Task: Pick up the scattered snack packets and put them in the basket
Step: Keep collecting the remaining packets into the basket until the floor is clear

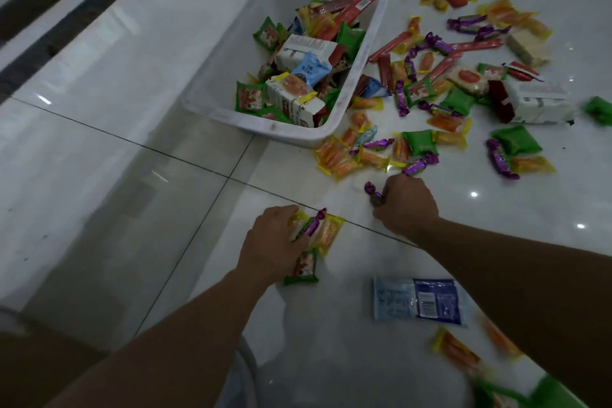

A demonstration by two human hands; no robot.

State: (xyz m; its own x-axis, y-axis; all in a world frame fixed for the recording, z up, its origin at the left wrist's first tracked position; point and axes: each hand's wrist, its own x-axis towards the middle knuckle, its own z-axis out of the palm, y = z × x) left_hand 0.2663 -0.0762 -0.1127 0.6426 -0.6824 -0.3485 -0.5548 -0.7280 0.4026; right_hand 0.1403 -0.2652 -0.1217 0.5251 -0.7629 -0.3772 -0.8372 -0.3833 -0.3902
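Observation:
A white plastic basket [361,76] sits on the tiled floor ahead, partly filled with snack packets. My left hand [268,242] grips a bunch of packets [318,232]: yellow ones, a purple candy and a green one hanging below. Just to the right and farther off, my right hand [405,202] is closed on a purple candy [373,194] down at the floor. Several scattered packets [420,142] in yellow, green, purple and red spread to the right of the basket.
A blue and white packet [419,301] lies near my right forearm, with yellow packets [458,349] below it. White cartons [536,103] lie at the far right. Dark floor stripes [66,10] run at the upper left.

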